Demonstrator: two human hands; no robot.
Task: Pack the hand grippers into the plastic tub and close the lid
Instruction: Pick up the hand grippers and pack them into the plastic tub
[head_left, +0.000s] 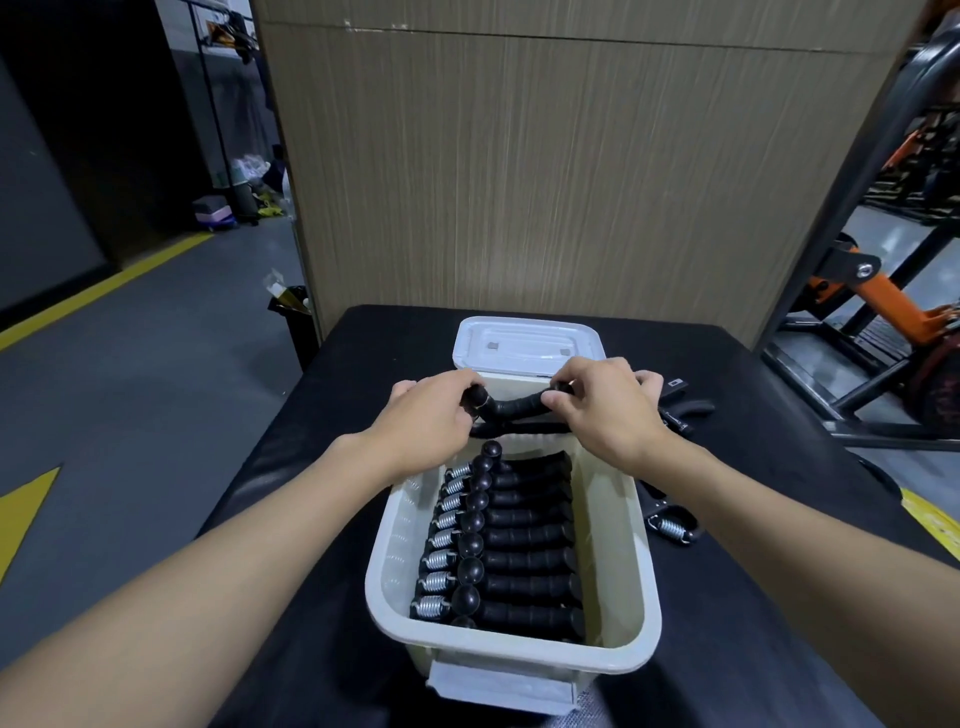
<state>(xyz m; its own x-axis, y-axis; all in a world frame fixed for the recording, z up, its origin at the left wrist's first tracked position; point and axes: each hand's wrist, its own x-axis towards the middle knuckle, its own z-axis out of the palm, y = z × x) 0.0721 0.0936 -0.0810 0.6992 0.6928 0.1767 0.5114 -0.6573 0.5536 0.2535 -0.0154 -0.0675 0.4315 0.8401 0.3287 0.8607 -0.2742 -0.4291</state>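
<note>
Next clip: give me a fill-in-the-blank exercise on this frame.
The left hand and right hand together hold one ____ above the tub.
The lid lies on the table, so the tub is ____.
The packed grippers have springs toward the tub's ____ wall.
Loose grippers lie ____ of the tub.
Missing: hand gripper; open; left; right.

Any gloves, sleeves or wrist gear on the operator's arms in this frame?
None visible. The left hand and right hand are bare: no gloves, no rings that show. The left forearm and right forearm are uncovered to the frame edge: no cuffs, watch, bands or markings in view.
</note>
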